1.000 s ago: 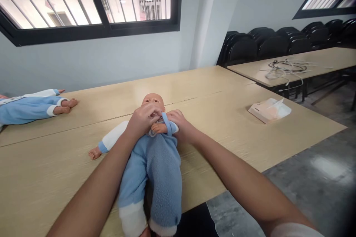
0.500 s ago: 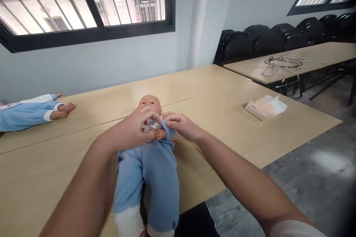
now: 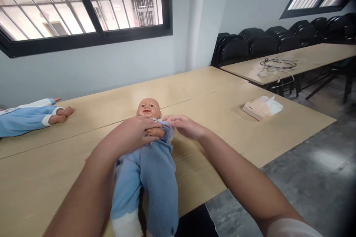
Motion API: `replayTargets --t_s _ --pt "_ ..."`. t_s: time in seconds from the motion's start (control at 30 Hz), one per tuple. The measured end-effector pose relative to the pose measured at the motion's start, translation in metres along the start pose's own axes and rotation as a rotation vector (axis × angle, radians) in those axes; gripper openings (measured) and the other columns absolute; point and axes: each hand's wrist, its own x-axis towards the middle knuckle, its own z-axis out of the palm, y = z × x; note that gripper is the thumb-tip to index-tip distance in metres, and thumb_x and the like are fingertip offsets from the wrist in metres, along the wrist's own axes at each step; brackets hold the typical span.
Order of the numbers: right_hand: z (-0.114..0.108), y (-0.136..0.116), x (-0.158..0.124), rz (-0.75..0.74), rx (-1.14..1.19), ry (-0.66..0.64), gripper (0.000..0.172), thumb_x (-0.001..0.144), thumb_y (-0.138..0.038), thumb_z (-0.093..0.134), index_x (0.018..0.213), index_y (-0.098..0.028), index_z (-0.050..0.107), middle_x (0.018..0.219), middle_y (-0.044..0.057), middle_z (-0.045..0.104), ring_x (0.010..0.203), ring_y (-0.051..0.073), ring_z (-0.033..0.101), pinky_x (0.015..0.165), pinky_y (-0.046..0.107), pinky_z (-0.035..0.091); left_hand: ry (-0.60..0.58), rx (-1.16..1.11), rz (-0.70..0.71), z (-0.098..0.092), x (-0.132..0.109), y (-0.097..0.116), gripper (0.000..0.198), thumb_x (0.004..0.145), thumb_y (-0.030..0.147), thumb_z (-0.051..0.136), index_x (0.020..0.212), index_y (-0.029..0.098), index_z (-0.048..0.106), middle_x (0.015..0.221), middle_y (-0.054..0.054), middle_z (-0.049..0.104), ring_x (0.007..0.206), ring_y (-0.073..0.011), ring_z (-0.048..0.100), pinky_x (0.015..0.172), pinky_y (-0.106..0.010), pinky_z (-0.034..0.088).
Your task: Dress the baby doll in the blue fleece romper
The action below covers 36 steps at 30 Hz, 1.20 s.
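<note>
Running this remotely: I've got my right hand [image 3: 182, 126] pinching the doll [image 3: 158, 174] by its blue sleeve [image 3: 168, 132], left hand [image 3: 130, 133] wrapped around its little hand [image 3: 156, 132].

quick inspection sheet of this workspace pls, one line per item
Surface: pale table with a seam across it.
Job's things: doll in blue-and-white clothes, lying face up.
Clutter: tissue box to the right; second doll at far left, partly out of frame.
Hands: left hand over the doll's chest, doll's hand between its thumb and fingers, grip unclear; right hand pinching the blue sleeve.
Cables: tangled pile on the neighbouring table.
Surroundings: black chairs, barred window, grey floor.
</note>
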Motion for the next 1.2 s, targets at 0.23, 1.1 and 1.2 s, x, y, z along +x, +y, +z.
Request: replayTargets --t_s 0.23,1.1,1.2 --pt "-0.036 -0.015 -0.009 0.166 -0.264 -0.116 0.042 0.088 -0.059 0.076 0.084 -0.017 0.069 0.101 0.003 0.067 0.098 0.02 0.058 0.098 0.035 0.041 -0.038 -0.009 0.014 -0.006 0.0 0.003 0.013 0.095 0.029 0.064 0.085 0.029 0.072 0.084 0.002 0.072 0.077 -0.0191 0.066 0.07 -0.029 0.048" --pt "-0.032 -0.01 -0.01 0.222 -0.138 -0.02 0.04 0.082 -0.053 0.083 0.088 -0.016 0.069 0.084 -0.001 0.064 0.078 0.014 0.053 0.076 0.027 0.04 -0.238 0.166 -0.161 0.032 0.003 0.071 0.016 0.087 0.014 0.061 0.095 0.027 0.062 0.107 -0.001 0.074 0.096 -0.0256 0.069 0.066 -0.037 0.047" --pt "-0.032 -0.009 -0.01 0.283 -0.172 -0.066 0.045 0.081 -0.059 0.08 0.084 -0.015 0.07 0.076 -0.001 0.061 0.071 0.013 0.048 0.071 0.027 0.037 -0.256 0.163 -0.158 0.029 0.002 0.075 0.016 0.086 0.012 0.061 0.09 0.027 0.061 0.101 -0.002 0.074 0.092 -0.0247 0.069 0.068 -0.037 0.048"
